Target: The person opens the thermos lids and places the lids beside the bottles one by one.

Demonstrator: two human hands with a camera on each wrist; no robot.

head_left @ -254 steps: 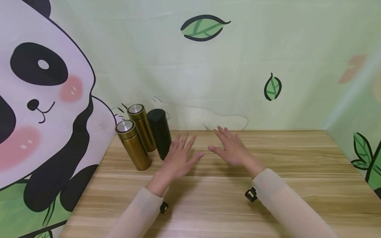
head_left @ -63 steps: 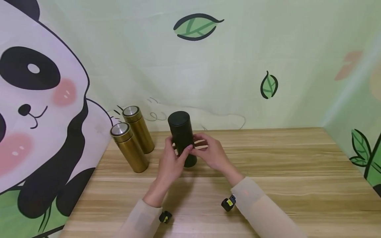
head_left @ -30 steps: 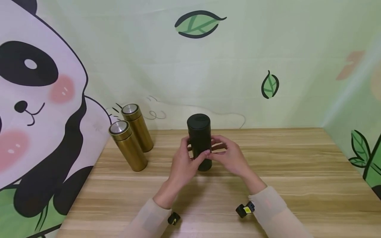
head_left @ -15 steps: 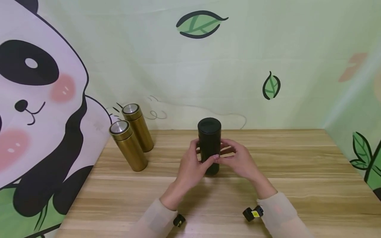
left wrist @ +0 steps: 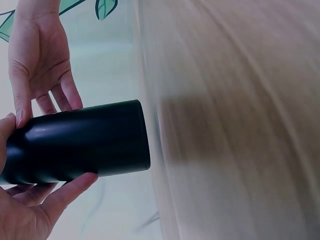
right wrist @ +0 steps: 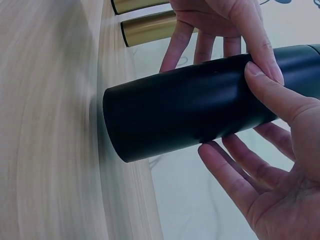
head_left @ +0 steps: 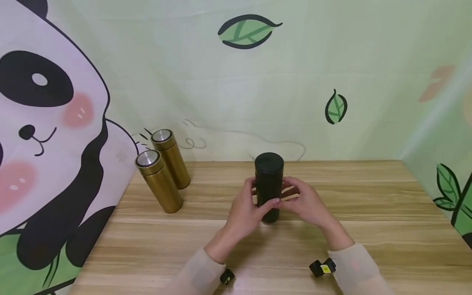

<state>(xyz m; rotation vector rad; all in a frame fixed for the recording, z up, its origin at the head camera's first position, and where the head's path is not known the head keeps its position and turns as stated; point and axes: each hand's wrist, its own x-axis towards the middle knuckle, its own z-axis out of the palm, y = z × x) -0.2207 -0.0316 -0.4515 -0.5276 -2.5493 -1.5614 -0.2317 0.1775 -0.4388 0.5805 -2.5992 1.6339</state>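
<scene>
A black thermos flask (head_left: pixel 268 182) stands upright between both hands, its base a little above the wooden tabletop, where its shadow falls in the left wrist view. My left hand (head_left: pixel 243 211) grips it from the left, thumb across the near side. From the right, my right hand (head_left: pixel 306 205) holds it with fingers behind and thumb in front. The thumbs meet on the flask's near face, as the right wrist view also shows around the black flask (right wrist: pixel 185 105). Two gold thermos flasks with silver-topped lids, a nearer one (head_left: pixel 160 182) and a farther one (head_left: pixel 172 159), stand at the left.
The wooden table (head_left: pixel 368 229) runs back to a pale green cloth backdrop (head_left: pixel 177 61) printed with leaves and a large panda (head_left: pixel 66 131) at left. A small black camera (head_left: pixel 321 268) sits at the right wrist, another (head_left: pixel 227 276) at the left.
Both hands have taken hold of the black flask, which stood beside the gold ones, and carried it right and nearer me. Over the last second it kept moving that way; the gold flasks stayed put.
</scene>
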